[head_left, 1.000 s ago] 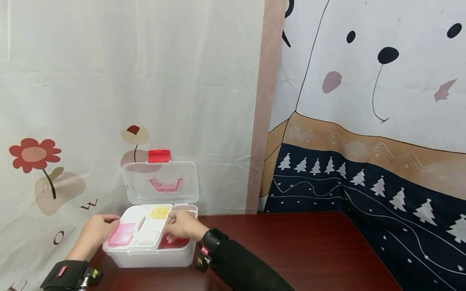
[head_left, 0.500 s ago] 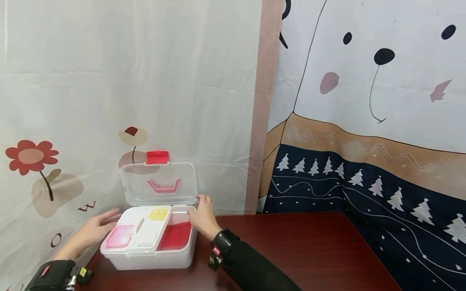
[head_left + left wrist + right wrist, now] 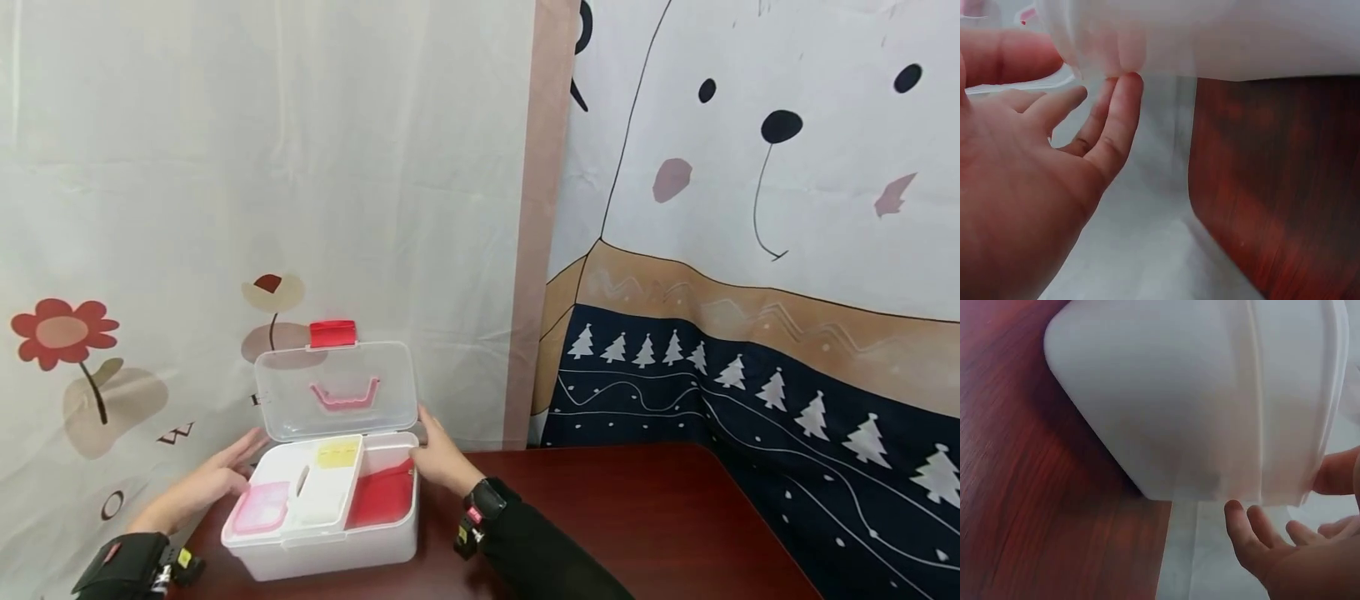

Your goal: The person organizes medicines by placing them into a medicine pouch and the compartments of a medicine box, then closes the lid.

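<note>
A white translucent plastic storage box (image 3: 337, 557) stands on the table, its clear lid (image 3: 288, 408) raised at the back. The lid carries a pink handle (image 3: 347, 398) and a red latch (image 3: 333, 333). Inside sits a white tray (image 3: 322, 502) with a pink-lidded compartment (image 3: 260, 507) and a yellow-topped one (image 3: 338, 453). A red, soft-looking item (image 3: 381, 495) fills the right section. My left hand (image 3: 210, 483) lies along the box's left end, extended fingertips at its wall. At the back right corner is my right hand (image 3: 446, 462), thumb on the rim, fingertips against the wall (image 3: 1166, 394).
The dark red wooden table (image 3: 615, 508) extends to the right of the box. Close behind stands a pale curtain (image 3: 450, 250) with flower prints; a bear-patterned cloth (image 3: 675, 375) hangs along the right side.
My right hand has come out of the box's right section to its outer back right corner, exposing the red item. The box has shifted slightly right and nearer, with both hands at its ends.
</note>
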Demonstrator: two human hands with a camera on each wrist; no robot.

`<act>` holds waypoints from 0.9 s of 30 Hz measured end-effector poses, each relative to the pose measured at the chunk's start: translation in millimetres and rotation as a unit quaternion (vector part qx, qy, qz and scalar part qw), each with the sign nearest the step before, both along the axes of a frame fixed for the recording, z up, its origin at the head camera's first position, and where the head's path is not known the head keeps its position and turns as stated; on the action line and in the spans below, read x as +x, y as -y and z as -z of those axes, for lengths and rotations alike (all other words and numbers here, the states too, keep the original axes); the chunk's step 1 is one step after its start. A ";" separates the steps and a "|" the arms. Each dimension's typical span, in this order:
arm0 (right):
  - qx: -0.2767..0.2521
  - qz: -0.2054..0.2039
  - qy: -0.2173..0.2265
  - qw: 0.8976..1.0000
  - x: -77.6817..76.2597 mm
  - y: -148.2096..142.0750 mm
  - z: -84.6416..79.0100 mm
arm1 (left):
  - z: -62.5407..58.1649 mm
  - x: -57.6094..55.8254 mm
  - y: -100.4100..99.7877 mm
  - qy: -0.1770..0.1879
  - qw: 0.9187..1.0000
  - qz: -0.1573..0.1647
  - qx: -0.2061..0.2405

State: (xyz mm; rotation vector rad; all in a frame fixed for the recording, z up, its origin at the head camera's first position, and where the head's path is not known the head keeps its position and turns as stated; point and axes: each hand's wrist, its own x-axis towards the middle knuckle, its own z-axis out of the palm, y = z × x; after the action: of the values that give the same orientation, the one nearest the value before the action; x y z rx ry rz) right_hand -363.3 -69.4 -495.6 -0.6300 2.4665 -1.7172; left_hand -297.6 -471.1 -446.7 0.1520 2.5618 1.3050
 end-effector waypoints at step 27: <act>-0.086 -0.003 0.043 0.995 13.1 -242.6 25.2 | 27.1 9.0 -206.0 -0.111 0.985 0.091 0.092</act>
State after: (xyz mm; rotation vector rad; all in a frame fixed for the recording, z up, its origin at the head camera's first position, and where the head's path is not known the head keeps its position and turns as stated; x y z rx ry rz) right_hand -350.2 173.3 -520.8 -0.5633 2.2753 -1.9254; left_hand -288.6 -265.1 -473.8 0.5834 2.5252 1.5260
